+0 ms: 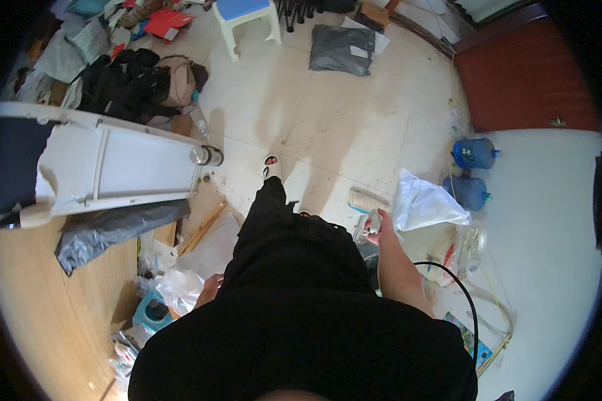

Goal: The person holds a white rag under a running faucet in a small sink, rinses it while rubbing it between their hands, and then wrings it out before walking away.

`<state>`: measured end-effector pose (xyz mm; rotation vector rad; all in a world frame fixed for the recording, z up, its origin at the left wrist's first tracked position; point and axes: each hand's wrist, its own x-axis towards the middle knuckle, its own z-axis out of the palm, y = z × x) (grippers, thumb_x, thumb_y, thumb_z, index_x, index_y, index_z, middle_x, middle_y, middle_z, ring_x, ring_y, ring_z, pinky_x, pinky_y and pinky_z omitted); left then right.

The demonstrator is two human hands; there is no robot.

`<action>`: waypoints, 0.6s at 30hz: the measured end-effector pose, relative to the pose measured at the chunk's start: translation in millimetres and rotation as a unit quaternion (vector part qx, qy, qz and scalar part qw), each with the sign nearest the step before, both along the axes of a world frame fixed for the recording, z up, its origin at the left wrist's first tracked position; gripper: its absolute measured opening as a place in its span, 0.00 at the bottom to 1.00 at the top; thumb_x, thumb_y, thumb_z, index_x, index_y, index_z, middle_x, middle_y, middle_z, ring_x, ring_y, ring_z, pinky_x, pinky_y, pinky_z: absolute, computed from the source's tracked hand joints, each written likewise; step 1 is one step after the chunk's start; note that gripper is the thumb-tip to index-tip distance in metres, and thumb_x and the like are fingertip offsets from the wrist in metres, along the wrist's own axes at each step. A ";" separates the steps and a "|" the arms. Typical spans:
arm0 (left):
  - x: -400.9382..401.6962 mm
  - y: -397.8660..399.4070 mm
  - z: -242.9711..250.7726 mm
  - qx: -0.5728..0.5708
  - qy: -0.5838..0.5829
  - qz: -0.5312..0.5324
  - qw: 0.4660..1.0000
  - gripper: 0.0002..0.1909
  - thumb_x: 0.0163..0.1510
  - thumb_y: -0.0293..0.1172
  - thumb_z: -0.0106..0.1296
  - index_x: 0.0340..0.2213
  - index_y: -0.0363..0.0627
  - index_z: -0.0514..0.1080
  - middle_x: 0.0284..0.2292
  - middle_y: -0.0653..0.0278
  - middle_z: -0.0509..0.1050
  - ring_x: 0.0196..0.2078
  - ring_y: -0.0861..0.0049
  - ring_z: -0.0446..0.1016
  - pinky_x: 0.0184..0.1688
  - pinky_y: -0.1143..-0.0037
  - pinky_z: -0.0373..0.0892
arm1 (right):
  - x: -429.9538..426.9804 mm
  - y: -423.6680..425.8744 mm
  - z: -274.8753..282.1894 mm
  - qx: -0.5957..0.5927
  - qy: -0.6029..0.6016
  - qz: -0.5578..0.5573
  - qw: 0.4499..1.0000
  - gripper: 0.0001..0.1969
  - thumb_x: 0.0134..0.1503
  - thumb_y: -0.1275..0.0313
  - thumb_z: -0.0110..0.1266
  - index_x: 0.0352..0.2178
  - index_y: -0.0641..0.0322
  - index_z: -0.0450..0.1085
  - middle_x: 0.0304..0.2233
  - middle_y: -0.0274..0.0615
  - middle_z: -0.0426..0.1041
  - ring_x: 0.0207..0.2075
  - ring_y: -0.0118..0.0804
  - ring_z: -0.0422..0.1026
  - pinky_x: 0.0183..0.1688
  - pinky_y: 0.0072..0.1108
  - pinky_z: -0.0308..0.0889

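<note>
My right hand (385,229) is closed around a pale grey-white handle (375,221) at my right side. Just beyond it is a broom head (367,200) with pale bristles and a blue edge. Whether the handle belongs to this broom cannot be made out. A white plastic sack (424,203) lies to the right of that hand. My left hand (211,289) hangs at my left hip, partly hidden by my black clothing, so its fingers barely show. Near it are a crumpled white plastic bag (180,289) and a teal plastic stool (148,312).
Two blue water jugs (474,153) lie by the right wall, near a red-brown door (524,82). Ahead are a grey parcel (342,49) and a blue-topped stool (246,10). On the left, a steel flask (206,156) stands near a white panel (145,163) and heaped bags (130,82).
</note>
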<state>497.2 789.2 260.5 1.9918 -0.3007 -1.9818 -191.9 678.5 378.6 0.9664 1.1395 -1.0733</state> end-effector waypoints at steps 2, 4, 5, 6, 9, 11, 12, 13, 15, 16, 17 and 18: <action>-26.1 -89.5 48.2 0.097 0.130 0.017 0.987 0.11 0.51 0.36 0.39 0.33 0.46 0.68 0.25 0.67 0.70 0.22 0.79 0.64 0.21 0.78 0.61 | -9.6 -8.9 10.1 0.014 0.040 -0.003 0.999 0.12 0.48 0.61 0.46 0.25 0.60 0.63 0.16 0.37 0.61 0.16 0.32 0.62 0.15 0.21 0.60; -41.9 -164.8 72.1 0.094 0.138 0.019 0.986 0.09 0.51 0.37 0.39 0.25 0.49 0.65 0.20 0.69 0.68 0.17 0.81 0.64 0.16 0.81 0.58 | -6.2 -26.4 21.9 0.009 0.099 0.063 0.993 0.12 0.48 0.62 0.48 0.26 0.60 0.61 0.18 0.38 0.61 0.18 0.32 0.64 0.18 0.20 0.63; -46.6 -204.4 71.4 0.093 0.099 0.004 0.991 0.09 0.52 0.38 0.39 0.22 0.50 0.64 0.17 0.70 0.66 0.15 0.82 0.63 0.14 0.82 0.57 | -1.5 -41.1 28.4 0.014 0.103 0.061 0.993 0.12 0.48 0.62 0.48 0.26 0.60 0.61 0.18 0.38 0.61 0.18 0.32 0.64 0.18 0.20 0.63; -52.4 -244.9 69.3 0.093 0.060 -0.012 0.994 0.11 0.52 0.38 0.40 0.19 0.51 0.63 0.15 0.71 0.65 0.12 0.82 0.62 0.12 0.83 0.56 | 1.9 -58.2 35.8 0.038 0.138 0.067 0.987 0.12 0.47 0.63 0.49 0.27 0.60 0.62 0.18 0.39 0.61 0.18 0.33 0.64 0.19 0.22 0.64; -61.8 -356.0 60.4 -0.022 0.064 -0.006 0.998 0.11 0.52 0.38 0.41 0.25 0.47 0.70 0.18 0.68 0.69 0.16 0.81 0.67 0.16 0.84 0.62 | 8.6 -88.1 33.2 0.052 0.172 0.075 0.981 0.11 0.46 0.66 0.50 0.29 0.62 0.64 0.18 0.41 0.62 0.18 0.36 0.65 0.21 0.25 0.66; -121.6 -421.4 111.5 -0.070 -0.035 0.026 0.997 0.13 0.52 0.39 0.43 0.34 0.45 0.69 0.25 0.67 0.71 0.20 0.81 0.69 0.20 0.83 0.64 | 21.1 -106.6 44.7 0.117 0.255 0.163 0.946 0.09 0.46 0.68 0.49 0.27 0.64 0.63 0.19 0.43 0.63 0.20 0.38 0.67 0.21 0.26 0.66; -135.4 -448.0 120.3 -0.084 -0.021 0.000 0.996 0.15 0.51 0.39 0.43 0.38 0.44 0.68 0.29 0.67 0.72 0.24 0.80 0.70 0.23 0.81 0.66 | 20.7 -110.0 37.4 0.151 0.292 0.170 0.929 0.10 0.45 0.69 0.48 0.25 0.66 0.63 0.20 0.44 0.64 0.19 0.39 0.67 0.21 0.28 0.66; -145.2 -468.9 125.8 -0.098 -0.008 -0.026 0.995 0.18 0.51 0.40 0.44 0.42 0.44 0.66 0.33 0.66 0.72 0.27 0.79 0.71 0.27 0.79 0.67 | 17.0 -109.2 23.8 0.150 0.295 0.170 0.928 0.10 0.45 0.69 0.48 0.25 0.66 0.63 0.20 0.44 0.64 0.19 0.39 0.67 0.21 0.28 0.66; -166.5 -498.5 135.2 -0.127 0.004 -0.039 0.991 0.19 0.51 0.40 0.44 0.42 0.44 0.66 0.34 0.65 0.72 0.29 0.78 0.71 0.29 0.78 0.67 | 5.6 -102.7 -3.6 0.199 0.330 0.261 0.885 0.10 0.45 0.69 0.48 0.26 0.67 0.64 0.21 0.44 0.65 0.18 0.39 0.66 0.20 0.29 0.65; -172.8 -506.4 136.8 -0.154 0.011 -0.051 0.987 0.19 0.51 0.40 0.44 0.42 0.43 0.66 0.35 0.64 0.72 0.31 0.76 0.71 0.30 0.77 0.67 | 8.1 -108.8 -6.7 0.226 0.314 0.267 0.883 0.11 0.45 0.69 0.49 0.28 0.68 0.65 0.22 0.44 0.65 0.20 0.39 0.67 0.22 0.31 0.65; -178.2 -511.1 137.6 -0.155 0.009 -0.047 0.987 0.19 0.51 0.40 0.44 0.42 0.43 0.66 0.35 0.64 0.72 0.31 0.76 0.71 0.30 0.77 0.67 | 10.0 -115.5 -10.5 0.224 0.313 0.271 0.882 0.11 0.45 0.69 0.49 0.28 0.68 0.65 0.22 0.44 0.65 0.20 0.39 0.67 0.22 0.31 0.65; -185.3 -513.9 137.2 -0.145 -0.001 -0.061 0.988 0.19 0.51 0.40 0.44 0.42 0.43 0.66 0.36 0.63 0.72 0.32 0.75 0.71 0.32 0.76 0.67 | 7.2 -114.6 -19.6 0.241 0.335 0.301 0.860 0.12 0.45 0.68 0.48 0.29 0.68 0.65 0.23 0.43 0.66 0.21 0.39 0.67 0.23 0.31 0.65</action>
